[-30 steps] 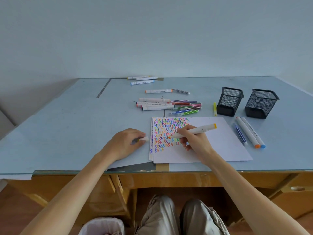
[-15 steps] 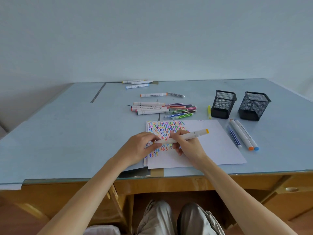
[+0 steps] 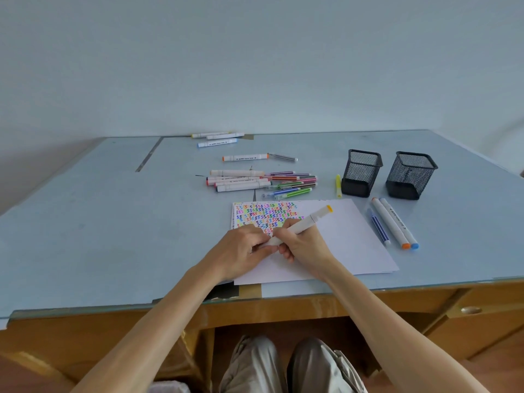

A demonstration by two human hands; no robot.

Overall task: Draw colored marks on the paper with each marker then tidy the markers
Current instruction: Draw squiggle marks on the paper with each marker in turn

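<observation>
Nearest the viewer, the person's knees sit under the wooden desk edge (image 3: 312, 303). Above it, both hands meet over the paper (image 3: 348, 245), a white sheet stack lying on the blue desktop (image 3: 99, 222). The right hand (image 3: 304, 245) grips the white marker (image 3: 300, 226) with fingers curled round the barrel; the marker slants toward 2 o'clock, its orange end cap raised at the far end. The left hand (image 3: 241, 251) is closed at the marker's near end, fingertips pinching there; whether a cap sits between them cannot be determined. The hands touch each other at that end. Rows of coloured marks (image 3: 266, 214) fill the paper's far-left corner, just beyond the hands. At 3 o'clock from the paper lie two white markers (image 3: 394, 222) and a thin blue pen (image 3: 378, 226), side by side. At 1 o'clock stand two black mesh holders (image 3: 361, 173), with a yellow highlighter (image 3: 338, 185) beside the left one. At 12 o'clock lies a cluster of markers and thin pens (image 3: 263, 181), and farther still, loose markers (image 3: 218, 137) near the wall.
</observation>
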